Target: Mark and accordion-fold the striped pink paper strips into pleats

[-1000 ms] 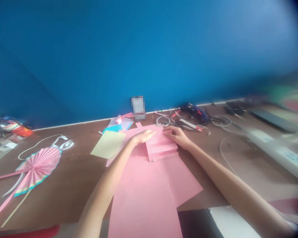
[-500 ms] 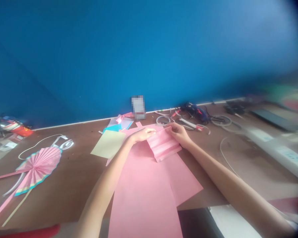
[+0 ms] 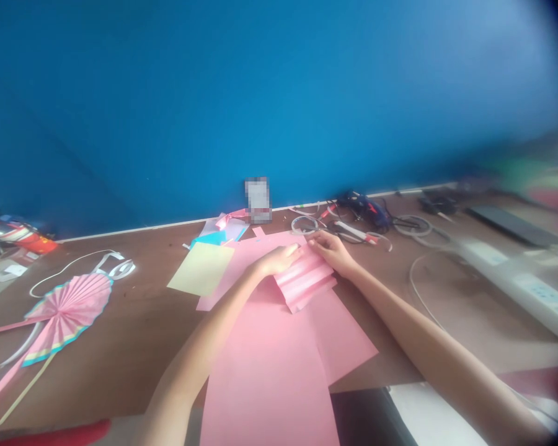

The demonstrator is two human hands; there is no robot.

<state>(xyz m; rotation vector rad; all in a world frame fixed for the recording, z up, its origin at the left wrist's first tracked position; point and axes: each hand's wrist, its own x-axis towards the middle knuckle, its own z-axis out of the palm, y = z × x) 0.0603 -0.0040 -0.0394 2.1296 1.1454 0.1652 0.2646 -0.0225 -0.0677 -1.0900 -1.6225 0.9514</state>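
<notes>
A pleated strip of pink paper (image 3: 302, 282) is held between my hands, its creases running across it. My left hand (image 3: 281, 259) pinches its upper left edge, fingers closed. At the upper right edge my right hand (image 3: 329, 249) grips the same paper between thumb and fingers. Beneath lies a large pink sheet (image 3: 265, 378) that reaches past the table's front edge, with another pink sheet (image 3: 348, 344) showing at its right. Left of my hands rests a pale yellow sheet (image 3: 201, 269).
A pink pleated fan (image 3: 74, 310) with a blue and yellow rim lies at the left. Blue paper (image 3: 209, 239) sits behind the yellow sheet. Scissors-like white-and-red tool (image 3: 353, 231) and cables lie at the back right. A white power strip (image 3: 516, 279) stands on the right.
My left hand has shifted slightly right and nearer to me along the pleated paper. The paper's lower end has dipped a little; my right hand stays almost in place.
</notes>
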